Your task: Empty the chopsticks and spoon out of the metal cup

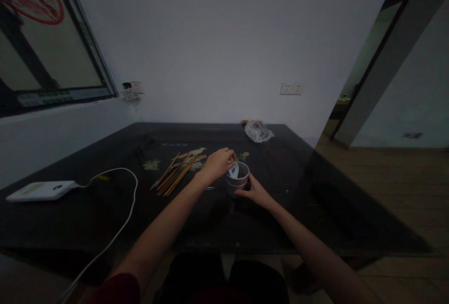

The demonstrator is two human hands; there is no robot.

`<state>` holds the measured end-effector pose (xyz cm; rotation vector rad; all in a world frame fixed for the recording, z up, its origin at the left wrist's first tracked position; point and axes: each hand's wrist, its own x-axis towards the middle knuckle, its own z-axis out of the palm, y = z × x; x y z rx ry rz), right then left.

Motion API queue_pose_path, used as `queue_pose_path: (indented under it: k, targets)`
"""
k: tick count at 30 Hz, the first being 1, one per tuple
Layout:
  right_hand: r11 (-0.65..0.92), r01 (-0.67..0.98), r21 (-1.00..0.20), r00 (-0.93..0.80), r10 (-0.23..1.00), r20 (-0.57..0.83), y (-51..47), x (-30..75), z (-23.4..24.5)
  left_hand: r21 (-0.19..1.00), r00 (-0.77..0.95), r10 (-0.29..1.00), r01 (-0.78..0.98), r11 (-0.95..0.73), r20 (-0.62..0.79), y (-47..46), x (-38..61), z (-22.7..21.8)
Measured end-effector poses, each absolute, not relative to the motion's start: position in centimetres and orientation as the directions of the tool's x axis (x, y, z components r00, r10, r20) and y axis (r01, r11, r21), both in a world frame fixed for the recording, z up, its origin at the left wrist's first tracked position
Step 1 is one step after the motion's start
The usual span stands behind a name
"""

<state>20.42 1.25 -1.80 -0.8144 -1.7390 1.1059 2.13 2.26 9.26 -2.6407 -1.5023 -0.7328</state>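
Note:
In the head view, my left hand (220, 162) is closed on a white soup spoon (234, 170) with a blue mark on its bowl. The spoon's bowl is at the left inner side of a pale cup (235, 186) standing on the dark table. Wrapped around the cup's right side is my right hand (257, 192), thumb across the front. What lies at the bottom of the cup is too dark to make out. Left of my left hand, several wooden chopsticks (177, 175) lie in a loose bundle.
A crumpled clear plastic bag (257, 132) lies at the back of the dark glossy table (210, 229). On the left rests a white phone-shaped device (42, 191) with a white cable (135, 191) running off the front edge. Wall sockets (290, 89) sit above the table.

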Motion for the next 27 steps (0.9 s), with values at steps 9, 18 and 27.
queue_pose_path:
  k: [9, 18, 27]
  targets:
    - [0.367, 0.035, -0.93, -0.391, 0.861, 0.325, 1.32, 20.39, -1.9, 0.143, 0.435, 0.816, 0.844, -0.517, 0.381, 1.91, 2.53, 9.07]
    - [0.381, 0.06, -0.922, -0.395, 0.858, 0.329, 1.47, 20.56, -2.02, 0.071, 0.472, 0.822, 0.853, -0.517, 0.319, 1.38, 2.95, 9.69]
    - [0.376, 0.045, -0.926, -0.394, 0.858, 0.329, 1.6, 20.53, -2.28, 0.006, 0.525, 0.807, 0.837, -0.546, 0.27, 1.52, 2.9, 9.73]
